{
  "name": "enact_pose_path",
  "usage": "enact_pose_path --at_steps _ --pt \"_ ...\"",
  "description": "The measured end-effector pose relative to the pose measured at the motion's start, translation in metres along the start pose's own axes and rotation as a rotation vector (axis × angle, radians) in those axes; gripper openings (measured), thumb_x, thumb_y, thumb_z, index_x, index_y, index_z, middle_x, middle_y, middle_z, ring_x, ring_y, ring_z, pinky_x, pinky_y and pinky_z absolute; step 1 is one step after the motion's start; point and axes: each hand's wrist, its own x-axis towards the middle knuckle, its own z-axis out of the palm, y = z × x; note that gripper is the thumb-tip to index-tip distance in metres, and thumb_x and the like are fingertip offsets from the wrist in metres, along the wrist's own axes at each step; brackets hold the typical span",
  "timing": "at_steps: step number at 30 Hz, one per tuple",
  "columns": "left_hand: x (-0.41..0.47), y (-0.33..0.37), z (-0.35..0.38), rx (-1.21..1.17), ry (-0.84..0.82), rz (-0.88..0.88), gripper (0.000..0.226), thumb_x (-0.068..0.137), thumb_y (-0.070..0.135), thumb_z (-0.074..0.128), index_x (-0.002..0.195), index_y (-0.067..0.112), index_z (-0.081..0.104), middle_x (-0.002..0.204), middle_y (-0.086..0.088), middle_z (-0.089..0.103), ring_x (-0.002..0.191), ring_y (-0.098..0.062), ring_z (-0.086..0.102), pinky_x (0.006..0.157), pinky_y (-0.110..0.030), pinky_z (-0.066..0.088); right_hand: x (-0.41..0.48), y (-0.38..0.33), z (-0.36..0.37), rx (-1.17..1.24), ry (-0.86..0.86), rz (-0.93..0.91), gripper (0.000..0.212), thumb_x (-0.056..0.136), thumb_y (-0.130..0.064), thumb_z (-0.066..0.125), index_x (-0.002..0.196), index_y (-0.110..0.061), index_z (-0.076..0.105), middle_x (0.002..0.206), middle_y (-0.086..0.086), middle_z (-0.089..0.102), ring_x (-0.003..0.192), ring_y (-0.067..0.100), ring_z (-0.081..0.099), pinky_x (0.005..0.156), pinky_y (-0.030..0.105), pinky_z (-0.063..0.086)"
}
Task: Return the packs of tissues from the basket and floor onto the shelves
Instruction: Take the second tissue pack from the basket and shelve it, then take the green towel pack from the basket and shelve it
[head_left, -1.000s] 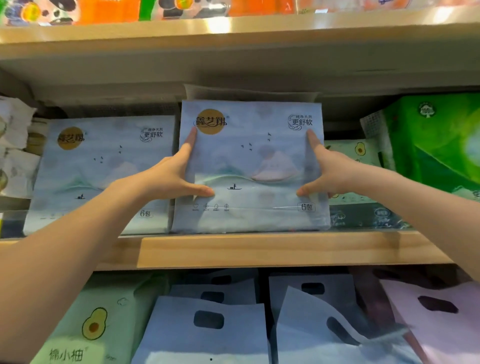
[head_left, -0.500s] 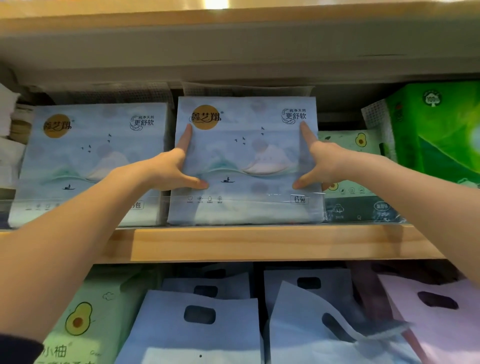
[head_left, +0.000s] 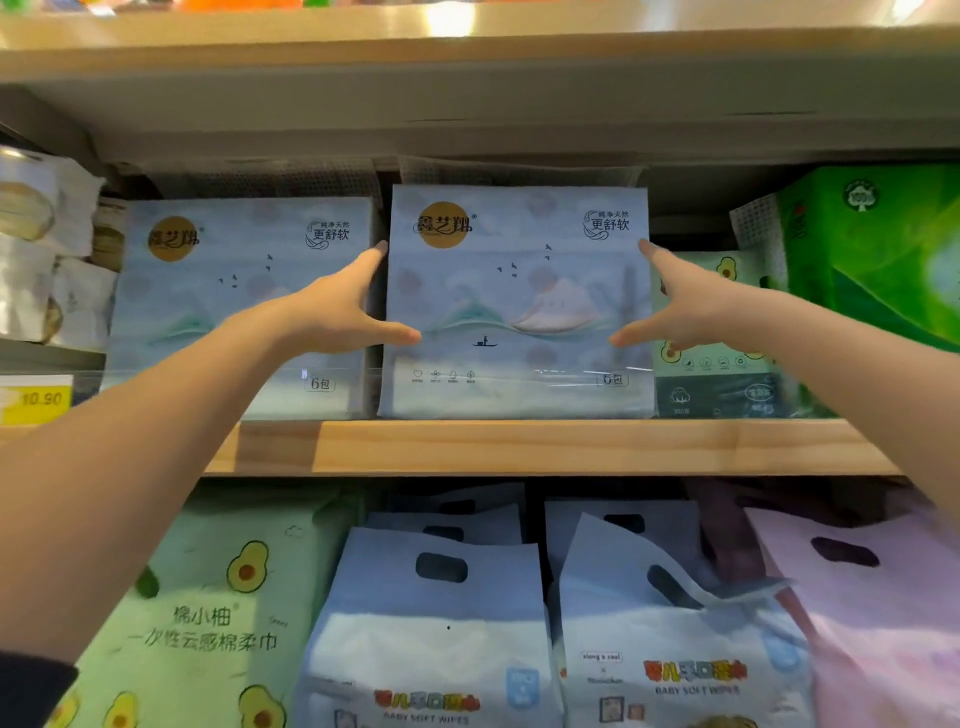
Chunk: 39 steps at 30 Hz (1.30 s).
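Squared up at the shelf (head_left: 545, 447) front edge: blue tissue pack (head_left: 519, 301) upright, left hand (head_left: 337, 317) and right hand (head_left: 685, 312) spread open, flanking its sides, apparently to align it.

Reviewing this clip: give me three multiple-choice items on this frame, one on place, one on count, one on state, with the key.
1. Where does the pack between the hands stand?
A. wooden middle shelf
B. floor
C. basket

2. How many packs with the gold-circle logo show on that shelf?
A. one
B. two
C. four

3. How are the hands?
A. fists closed
B. open, flanking the pack
C. holding a bag handle

Key: 1 A, the blue pack rests on the shelf. 2 B, a second pack stands beside it. 3 B, left hand and right hand have fingers spread.
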Motion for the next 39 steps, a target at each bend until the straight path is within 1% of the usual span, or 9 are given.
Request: enact_pose_path --at_steps 4,7,13,17,20,22,25,29,39 --pt "-0.027 0.000 -0.014 0.014 -0.014 0.010 0.093 0.077 0.044 0.068 0.149 0.023 0.012 0.154 -0.001 0.023 0.138 -0.020 0.030 0.107 -0.040 0.032 -0.025 -0.011 -0.004 -0.002 0.046 -0.017 0.093 0.075 -0.034 0.072 0.147 -0.021 0.014 0.152 0.008 0.025 0.134 0.028 0.032 0.095 0.034 0.036" --pt "-0.052 0.006 -0.026 -0.020 -0.016 0.031 0.088 0.079 0.042 0.067 0.148 0.024 0.014 0.153 -0.004 0.027 0.136 -0.023 0.034 0.105 -0.040 0.033 -0.054 -0.025 -0.007 0.092 0.024 0.002 0.080 0.076 -0.036 0.070 0.142 -0.020 0.029 0.147 0.010 0.033 0.132 0.026 0.036 0.099 0.034 0.034" --pt "-0.098 0.008 -0.030 -0.090 -0.022 0.092 0.086 0.075 0.046 0.069 0.145 0.026 0.024 0.148 -0.005 0.035 0.127 -0.024 0.045 0.100 -0.040 0.041 -0.113 -0.044 0.002 0.150 0.035 0.009 0.070 0.077 -0.033 0.071 0.137 -0.019 0.039 0.141 0.009 0.042 0.127 0.021 0.042 0.098 0.032 0.035" --pt "-0.140 0.009 -0.026 -0.086 -0.039 0.184 0.079 0.077 0.042 0.069 0.143 0.023 0.030 0.149 -0.001 0.035 0.131 -0.020 0.041 0.099 -0.034 0.038 -0.154 -0.051 0.011 0.067 0.023 -0.046 0.066 0.079 -0.032 0.069 0.136 -0.017 0.039 0.141 0.007 0.042 0.128 0.022 0.041 0.103 0.036 0.034" --pt "-0.173 0.007 -0.033 0.035 -0.103 0.203 0.070 0.082 0.042 0.064 0.141 0.022 0.034 0.147 -0.002 0.039 0.129 -0.022 0.043 0.094 -0.031 0.038 -0.188 -0.052 0.014 -0.026 -0.005 -0.070 0.065 0.079 -0.036 0.066 0.136 -0.019 0.039 0.140 0.009 0.043 0.129 0.024 0.040 0.103 0.036 0.032" --pt "-0.199 0.007 -0.037 0.128 -0.130 0.211 0.065 0.085 0.041 0.060 0.141 0.020 0.035 0.146 -0.004 0.040 0.129 -0.023 0.042 0.099 -0.034 0.036 -0.213 -0.051 0.018 -0.061 -0.047 -0.112 0.067 0.080 -0.034 0.066 0.138 -0.016 0.036 0.142 0.009 0.041 0.130 0.025 0.039 0.103 0.034 0.031" --pt "-0.243 0.006 -0.037 0.180 -0.161 0.184 0.064 0.086 0.041 0.058 0.141 0.018 0.034 0.146 -0.006 0.039 0.131 -0.023 0.039 0.107 -0.038 0.030 -0.257 -0.044 0.027 -0.056 -0.099 -0.129 0.068 0.080 -0.032 0.066 0.139 -0.014 0.036 0.142 0.010 0.041 0.131 0.025 0.037 0.102 0.032 0.031" --pt "-0.309 0.006 -0.024 0.163 -0.206 0.114 0.061 0.089 0.038 0.055 0.142 0.017 0.033 0.147 -0.006 0.038 0.131 -0.023 0.038 0.105 -0.035 0.030 -0.324 -0.023 0.048 -0.043 -0.177 -0.129 0.067 0.081 -0.032 0.065 0.139 -0.012 0.036 0.143 0.013 0.040 0.132 0.026 0.035 0.105 0.034 0.027" --pt "-0.521 0.008 0.035 0.352 -0.561 0.008 0.062 0.090 0.039 0.051 0.144 0.021 0.028 0.152 -0.006 0.028 0.129 -0.030 0.041 0.091 -0.042 0.044 -0.518 0.014 0.089 -0.109 -0.467 -0.091 0.062 0.088 -0.034 0.054 0.141 -0.011 0.031 0.142 0.015 0.038 0.130 0.033 0.035 0.102 0.044 0.035"
